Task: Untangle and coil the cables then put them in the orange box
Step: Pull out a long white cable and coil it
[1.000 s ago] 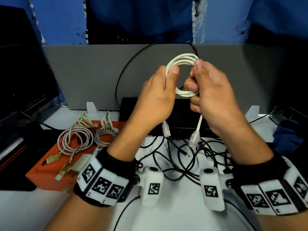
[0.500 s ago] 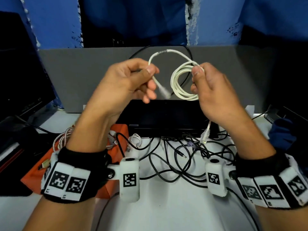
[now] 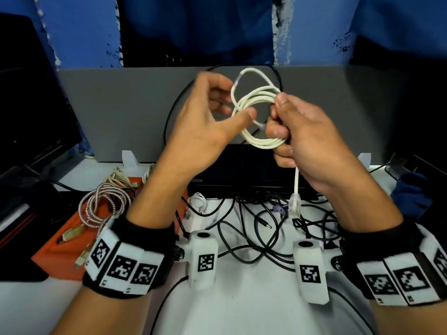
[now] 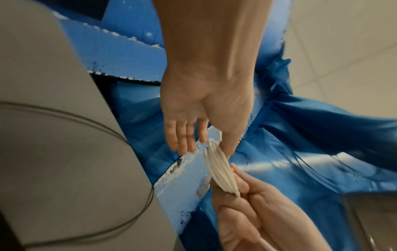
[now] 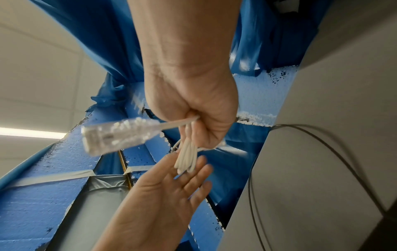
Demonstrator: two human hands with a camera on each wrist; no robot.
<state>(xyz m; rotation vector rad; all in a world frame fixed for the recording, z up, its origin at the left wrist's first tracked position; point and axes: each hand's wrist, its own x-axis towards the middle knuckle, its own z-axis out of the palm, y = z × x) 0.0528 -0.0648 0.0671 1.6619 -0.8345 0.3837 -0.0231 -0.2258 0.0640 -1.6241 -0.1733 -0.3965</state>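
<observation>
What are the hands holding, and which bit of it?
The right hand grips the white cable by the side of its coil, one plug dangling below. The left hand is open, holding nothing.

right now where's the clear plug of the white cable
In the head view the clear plug dangles below the right hand, which grips the white cable, just above the tangled black cables.

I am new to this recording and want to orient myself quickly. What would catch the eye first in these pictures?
First, the coiled white network cable held up in mid-air, gripped by the right hand while the open left hand reaches to it; its clear plug dangles below. Under it a tangle of thin black cables lies on the white table. At the left, the orange box holds a braided cable.
</observation>
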